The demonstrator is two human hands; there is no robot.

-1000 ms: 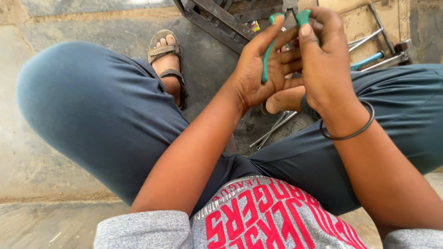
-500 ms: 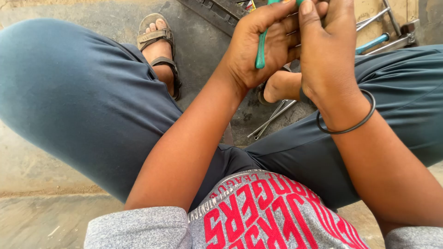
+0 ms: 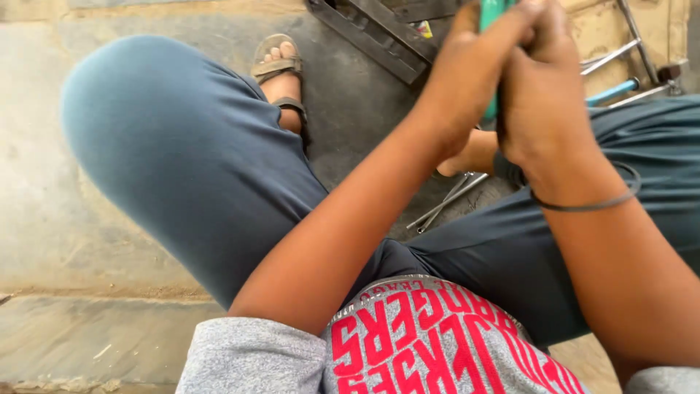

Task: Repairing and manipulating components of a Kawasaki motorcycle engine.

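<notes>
Both hands are up at twelve o'clock, pressed together right at the top edge of the view. The left hand (image 3: pixel 467 80) wraps its fingers closed around a green-handled tool (image 3: pixel 490 14), and the right hand (image 3: pixel 543 95) clamps against it from the two o'clock side, also closed on the same tool. Only slivers of green show: a bit above the knuckles and a strip between the palms, so I cannot tell what the working end looks like.

The handle looks like a plastic or rubber sleeve over metal: stiff, fairly light, and grippy rather than slick, I'd judge. The sleeve is the place to hold it, and that is where the fingers sit. A dark band (image 3: pixel 583 204) circles the right wrist.

Down at the centre, thin metal rods (image 3: pixel 448 204) lie on the concrete floor (image 3: pixel 44 219), just beside the bare foot tucked under the hands. At eleven o'clock a sandal (image 3: pixel 277 66) rests on the ground past the raised knee in blue trousers (image 3: pixel 182 160). At one o'clock sits a dark metal frame (image 3: pixel 379 29), and out at two o'clock more steel bars and a blue-handled tool (image 3: pixel 612 91) lie on the floor. A grey shirt with red lettering (image 3: pixel 423 343) fills six o'clock.
</notes>
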